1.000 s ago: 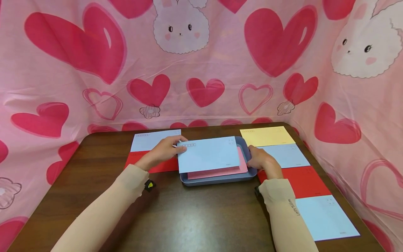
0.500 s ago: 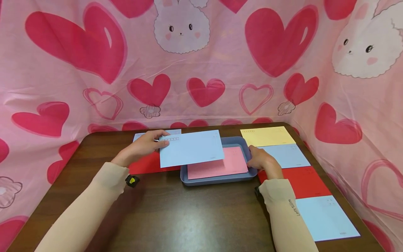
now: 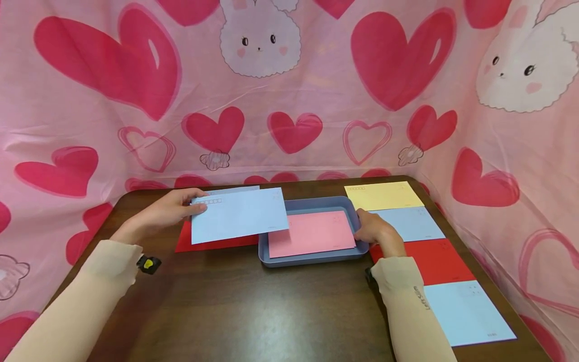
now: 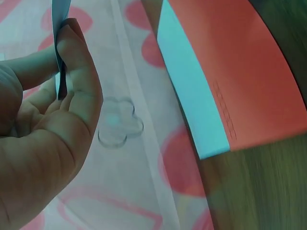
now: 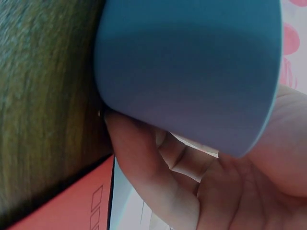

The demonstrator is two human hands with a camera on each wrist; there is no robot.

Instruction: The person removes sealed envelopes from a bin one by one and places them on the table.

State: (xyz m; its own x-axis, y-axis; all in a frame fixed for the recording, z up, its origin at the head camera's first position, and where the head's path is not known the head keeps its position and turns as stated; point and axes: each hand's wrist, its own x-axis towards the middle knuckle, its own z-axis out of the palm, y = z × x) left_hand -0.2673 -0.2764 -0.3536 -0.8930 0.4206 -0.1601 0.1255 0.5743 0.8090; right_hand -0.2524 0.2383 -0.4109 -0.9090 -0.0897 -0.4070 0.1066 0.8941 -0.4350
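My left hand pinches a pale blue envelope by its left end, thumb on the printed face. In the left wrist view that envelope appears edge-on between thumb and fingers. It overlaps a red envelope, another pale blue one behind it and the tray's left end. A grey-blue tray holds a pink envelope lying flat. My right hand grips the tray's right end; in the right wrist view, fingers curl against its outer wall.
Down the table's right side lie a yellow envelope, a pale blue one, a red one and a larger-looking pale blue one nearest me. A pink heart-print cloth hangs round the dark wooden table.
My left hand has carried the pale blue envelope leftward from above the tray to above the left-hand envelopes, uncovering most of the pink envelope. My right hand has stayed at the tray.
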